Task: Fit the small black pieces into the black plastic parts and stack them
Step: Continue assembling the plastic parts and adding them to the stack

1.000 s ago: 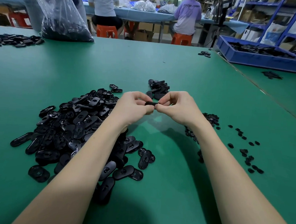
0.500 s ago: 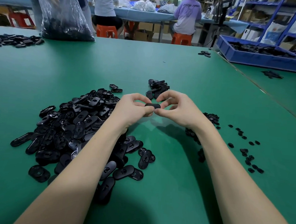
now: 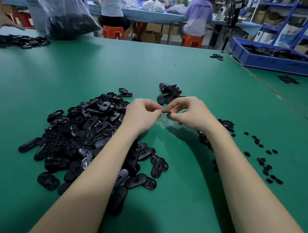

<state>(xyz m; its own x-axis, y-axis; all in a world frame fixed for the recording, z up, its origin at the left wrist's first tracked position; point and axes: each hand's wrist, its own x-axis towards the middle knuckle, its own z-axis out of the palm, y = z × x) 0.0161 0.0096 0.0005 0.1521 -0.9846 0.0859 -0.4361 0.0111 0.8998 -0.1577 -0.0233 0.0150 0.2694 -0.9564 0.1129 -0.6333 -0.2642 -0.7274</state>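
Green covered the whole desk (image 3: 170,67), and far behind it people sat on orange stools (image 3: 113,32) at a long blue bench. Both hands were held up over the middle of the desk, close together. The left hand (image 3: 140,116) and the right hand (image 3: 189,112) each had their fingers curled in, and together they pinched one black plastic part (image 3: 166,112) between the fingertips. Only a thin bit of it showed, so I could not tell if a small piece sat in it. A big heap of black plastic parts (image 3: 87,135) lay on the desk under the left arm. A short stack of parts (image 3: 169,92) sat just past the hands. Small black pieces (image 3: 262,159) lay spread out to the right, near the right arm. A clear bag (image 3: 62,11) full of dark parts stood at the far left edge. A blue tray (image 3: 272,59) with more parts sat far off to the right.
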